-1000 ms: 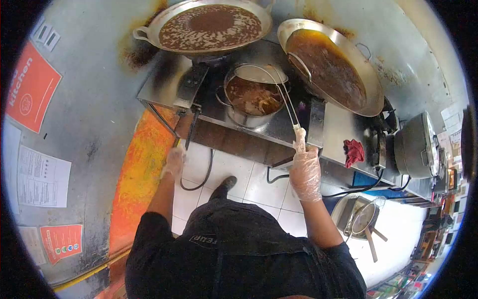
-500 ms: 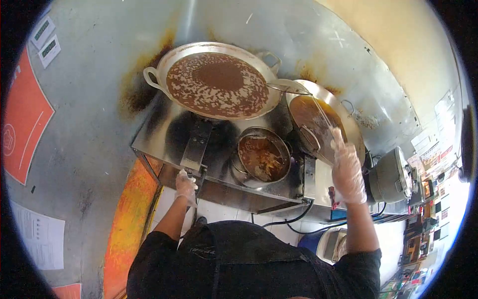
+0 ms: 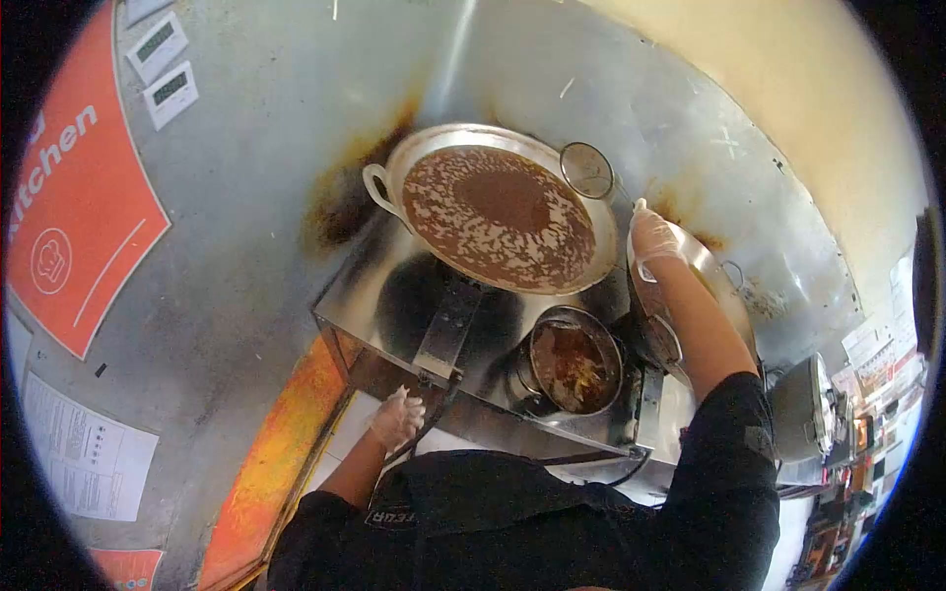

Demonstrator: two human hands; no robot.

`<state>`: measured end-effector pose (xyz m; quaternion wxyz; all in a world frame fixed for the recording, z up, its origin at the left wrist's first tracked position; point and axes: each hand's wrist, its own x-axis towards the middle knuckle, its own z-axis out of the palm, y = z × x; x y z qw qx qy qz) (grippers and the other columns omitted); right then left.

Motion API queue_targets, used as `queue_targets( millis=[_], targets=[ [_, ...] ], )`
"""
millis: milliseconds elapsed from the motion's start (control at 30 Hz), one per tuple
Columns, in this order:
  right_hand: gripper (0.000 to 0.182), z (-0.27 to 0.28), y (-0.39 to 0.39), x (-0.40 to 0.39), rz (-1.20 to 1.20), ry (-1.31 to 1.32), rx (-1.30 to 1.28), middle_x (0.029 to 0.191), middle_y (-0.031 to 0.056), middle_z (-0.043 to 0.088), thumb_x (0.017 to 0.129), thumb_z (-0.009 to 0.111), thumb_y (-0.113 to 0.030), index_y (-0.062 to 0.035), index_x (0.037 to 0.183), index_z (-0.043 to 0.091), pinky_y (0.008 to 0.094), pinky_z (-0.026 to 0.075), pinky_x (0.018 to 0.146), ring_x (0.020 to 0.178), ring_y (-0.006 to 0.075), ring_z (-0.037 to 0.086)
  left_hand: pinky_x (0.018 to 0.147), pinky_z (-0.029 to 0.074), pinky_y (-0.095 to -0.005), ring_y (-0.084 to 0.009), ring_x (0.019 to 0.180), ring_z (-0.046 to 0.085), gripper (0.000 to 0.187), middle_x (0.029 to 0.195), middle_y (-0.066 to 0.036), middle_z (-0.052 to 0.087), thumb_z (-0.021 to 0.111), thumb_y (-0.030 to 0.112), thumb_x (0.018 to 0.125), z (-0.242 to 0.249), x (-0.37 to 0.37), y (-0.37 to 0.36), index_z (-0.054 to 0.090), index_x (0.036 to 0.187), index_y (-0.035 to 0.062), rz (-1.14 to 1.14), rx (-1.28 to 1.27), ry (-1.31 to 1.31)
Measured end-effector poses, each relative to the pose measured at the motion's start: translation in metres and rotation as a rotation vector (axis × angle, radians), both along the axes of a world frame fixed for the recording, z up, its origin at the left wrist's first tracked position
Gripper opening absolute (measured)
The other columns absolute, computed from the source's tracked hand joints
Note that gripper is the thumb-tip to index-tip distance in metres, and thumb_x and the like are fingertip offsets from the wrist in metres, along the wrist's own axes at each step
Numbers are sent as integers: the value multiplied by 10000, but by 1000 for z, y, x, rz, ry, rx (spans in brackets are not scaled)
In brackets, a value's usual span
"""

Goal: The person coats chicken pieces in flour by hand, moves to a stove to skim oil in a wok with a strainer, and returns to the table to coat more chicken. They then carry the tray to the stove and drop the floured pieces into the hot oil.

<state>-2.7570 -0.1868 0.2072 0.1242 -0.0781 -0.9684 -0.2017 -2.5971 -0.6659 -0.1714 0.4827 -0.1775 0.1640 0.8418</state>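
The silver wok (image 3: 394, 177) holds dark brown oil flecked with pale foam. The poster (image 3: 74, 217) at nine o'clock is orange-red with white lettering.

Steel stove (image 3: 394, 295) bears wok (image 3: 500, 219) (brown liquid), pot (image 3: 574, 366).

The gloved right hand (image 3: 652, 239) holds a wire skimmer (image 3: 588, 169) above the wok's (image 3: 498, 219) far rim; the left hand (image 3: 397, 419) rests at the stove (image 3: 394, 295) front.
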Motion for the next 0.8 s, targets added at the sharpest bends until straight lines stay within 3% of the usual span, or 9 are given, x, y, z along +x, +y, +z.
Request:
queue_targets(
  millis=[167,233,367,467,600,667,700,767,800],
  targets=[
    [289,-89,6,-71,138,-220,211,1010,192,695,895,529,-108,30,1121,645,398,562,762,905,312,697,522,423,-328,-212,669,575,478,902,-53,593,415,559,949,-56,44,-58,525,1101,119,42,-554,143],
    [267,-40,-69,-40,117,-380,84,993,216,686,880,532,-97,39,1073,655,412,554,778,930,336,685,547,451,-366,-246,717,622,553,999,-95,646,456,553,935,-93,62,-89,536,1233,93,63,-765,171],
    [229,-20,-105,-34,158,-661,-2,943,240,681,838,561,-108,10,986,690,439,538,785,921,372,677,566,460,-406,-241,692,613,546,1018,-88,642,455,555,928,-135,75,-127,544,1221,103,42,-536,138],
    [130,-18,-110,-34,471,-660,39,826,173,698,730,663,-136,-45,800,726,394,535,698,780,321,682,568,477,-410,-243,692,615,563,1021,-85,641,443,574,922,-141,72,-126,553,1206,101,49,-825,66],
    [190,-23,-112,-37,588,-691,70,799,160,685,696,660,-112,-39,866,704,388,529,696,753,329,668,556,490,-423,-239,671,602,551,1009,-82,643,430,575,922,-153,56,-120,566,1190,113,164,-466,160],
    [138,-48,-85,-52,610,-611,-406,693,115,630,788,609,-108,-20,884,655,396,500,585,612,277,624,557,498,-431,-240,673,602,546,1012,-83,641,422,571,926,-167,42,-115,564,1196,118,141,-511,261],
    [138,-37,-93,-45,601,-606,-417,693,115,630,788,609,-108,-20,884,655,396,500,585,612,277,624,568,505,-442,-251,687,614,533,1011,-83,643,414,557,932,-190,33,-113,565,1204,124,92,-126,124],
    [143,6,-135,-18,-170,-744,-1406,611,50,516,891,535,-141,-30,852,617,372,404,463,488,195,498,579,513,-452,-261,701,625,520,1010,-84,644,407,543,938,-200,28,-115,566,1212,131,28,247,-26],
    [257,9,-142,-8,-83,-688,-1402,595,-10,425,948,481,-195,-68,743,569,328,305,417,460,126,377,634,527,-489,-304,797,640,535,1089,-113,627,381,532,954,-196,29,-112,533,1261,121,14,353,-13]
  ],
)
